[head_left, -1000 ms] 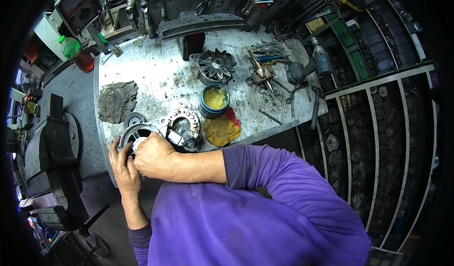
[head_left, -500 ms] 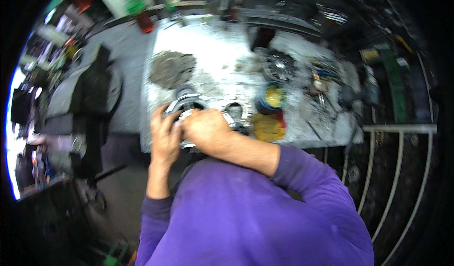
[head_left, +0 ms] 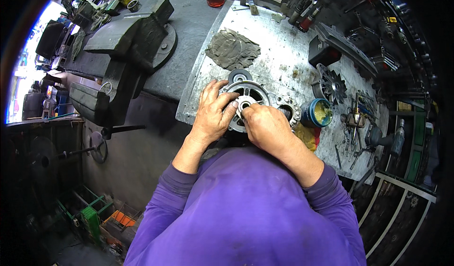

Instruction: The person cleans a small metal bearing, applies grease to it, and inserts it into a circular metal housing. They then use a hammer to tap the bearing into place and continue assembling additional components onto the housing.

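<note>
A round metal housing with spoke-like openings (head_left: 258, 90), apparently from an alternator, lies near the front of the worktable. Over its middle sits a small bearing-like metal ring (head_left: 244, 100). My left hand (head_left: 210, 115) is at the housing's left side, with index finger and thumb closed against the ring's left edge. From the right, my right hand (head_left: 268, 128) is closed, its curled fingertips at the ring's centre; whatever they pinch is hidden. A small pulley-like disc (head_left: 240, 75) lies just behind the housing. To the right, a blue tub holds yellow grease (head_left: 322, 113).
A big dark bench vise (head_left: 127, 39) stands on the left. On the metal tabletop (head_left: 279, 44) lie a crumpled grey rag (head_left: 232, 49), a finned rotor part (head_left: 333, 86), a brush (head_left: 252, 5) and several hand tools (head_left: 357, 124). A yellow-red cloth (head_left: 308, 136) is beside the tub.
The view has turned, so the bench sits further right and sharper. My right hand has shifted from above the housing's middle to its right side, uncovering the ring. My left fingers now meet the ring.
</note>
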Tool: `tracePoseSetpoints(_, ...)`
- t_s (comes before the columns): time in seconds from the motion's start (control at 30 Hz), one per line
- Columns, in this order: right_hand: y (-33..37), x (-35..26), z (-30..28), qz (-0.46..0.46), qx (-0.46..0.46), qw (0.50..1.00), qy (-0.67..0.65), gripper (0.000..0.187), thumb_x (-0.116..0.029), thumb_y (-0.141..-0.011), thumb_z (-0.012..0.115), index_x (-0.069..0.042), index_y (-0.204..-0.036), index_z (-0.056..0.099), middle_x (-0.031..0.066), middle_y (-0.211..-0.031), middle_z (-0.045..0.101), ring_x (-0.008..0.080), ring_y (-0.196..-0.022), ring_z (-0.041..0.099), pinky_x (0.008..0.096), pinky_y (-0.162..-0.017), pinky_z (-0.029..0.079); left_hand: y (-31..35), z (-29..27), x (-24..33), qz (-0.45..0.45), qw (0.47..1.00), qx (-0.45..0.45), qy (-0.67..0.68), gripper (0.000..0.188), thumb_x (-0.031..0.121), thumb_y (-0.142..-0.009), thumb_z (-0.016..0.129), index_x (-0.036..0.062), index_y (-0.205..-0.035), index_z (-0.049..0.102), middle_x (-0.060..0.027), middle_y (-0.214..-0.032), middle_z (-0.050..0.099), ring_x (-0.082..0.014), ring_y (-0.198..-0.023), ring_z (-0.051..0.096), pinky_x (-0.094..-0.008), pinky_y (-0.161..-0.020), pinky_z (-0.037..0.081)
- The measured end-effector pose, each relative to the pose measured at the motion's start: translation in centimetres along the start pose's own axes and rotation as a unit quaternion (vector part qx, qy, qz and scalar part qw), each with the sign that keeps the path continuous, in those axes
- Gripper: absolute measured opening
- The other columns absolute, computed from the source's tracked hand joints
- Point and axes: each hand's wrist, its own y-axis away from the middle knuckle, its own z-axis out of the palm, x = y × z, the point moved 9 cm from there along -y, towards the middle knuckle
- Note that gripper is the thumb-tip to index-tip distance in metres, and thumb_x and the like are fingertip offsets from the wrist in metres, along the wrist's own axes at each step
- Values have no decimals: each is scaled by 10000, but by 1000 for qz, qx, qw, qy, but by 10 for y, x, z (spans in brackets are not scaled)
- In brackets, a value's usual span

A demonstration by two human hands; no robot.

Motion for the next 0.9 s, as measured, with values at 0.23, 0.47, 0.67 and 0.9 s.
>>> tracePoseSetpoints(0.23, -1, -9, -5, -47, 54, 997, 42, 131, -136, -916, 672, -25, -855, 703, 162, -841, 694, 380, -794, 731, 512, -715, 589, 0, 0, 0, 11, 1000, 11, 3, 272, 161, -1014, 619, 50, -1230, 742, -230, -1479, 576, -462, -1438, 471, -550, -1249, 331)
tracePoseSetpoints(0.47, 0, -17, -3, -66, 88, 988, 106, 101, -159, -860, 703, -60, -860, 724, 128, -844, 697, 320, -786, 724, 465, -716, 559, -1, -2, 4, 22, 999, 24, 1, 342, 35, -908, 592, 33, -1218, 736, -247, -1459, 578, -461, -1421, 486, -540, -1235, 354)
tracePoseSetpoints(0.67, -5, -12, 9, -62, 69, 984, 152, 145, -197, -844, 702, -72, -774, 726, 119, -783, 716, 297, -734, 728, 449, -688, 557, 1, 1, 0, 25, 999, 22, 10, 346, 51, -893, 609, 60, -1212, 743, -256, -1452, 573, -479, -1415, 478, -560, -1236, 357)
tracePoseSetpoints(0.9, -6, -9, 7, -2, -5, 985, 171, 359, -443, -859, 798, -87, -859, 753, 101, -830, 734, 288, -751, 732, 459, -716, 524, 8, -4, 9, 114, 985, 124, -40, 368, 46, -834, 627, 45, -1187, 729, -262, -1392, 583, -450, -1321, 543, -545, -1155, 425)
